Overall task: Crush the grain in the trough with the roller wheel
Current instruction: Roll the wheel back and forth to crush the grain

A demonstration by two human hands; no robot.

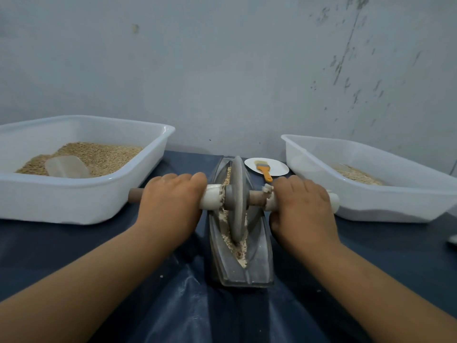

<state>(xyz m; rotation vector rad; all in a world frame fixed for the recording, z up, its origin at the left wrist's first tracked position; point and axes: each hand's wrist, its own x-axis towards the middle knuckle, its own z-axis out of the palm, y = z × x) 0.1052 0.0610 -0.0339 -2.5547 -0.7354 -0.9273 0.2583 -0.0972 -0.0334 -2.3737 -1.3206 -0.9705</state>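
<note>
Head view: L hand (170, 206) & R hand (303, 209) each w/ closed grip on axle (256, 197); roller wheel (238, 201) in trough (262, 243).

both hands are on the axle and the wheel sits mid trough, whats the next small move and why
Probably roll the roller wheel toward the near end of the trough. The left hand and right hand already hold the axle on either side, and coarse-looking grain lies in the groove just ahead of the wheel on the near side, seemingly not yet ground fine.
</note>
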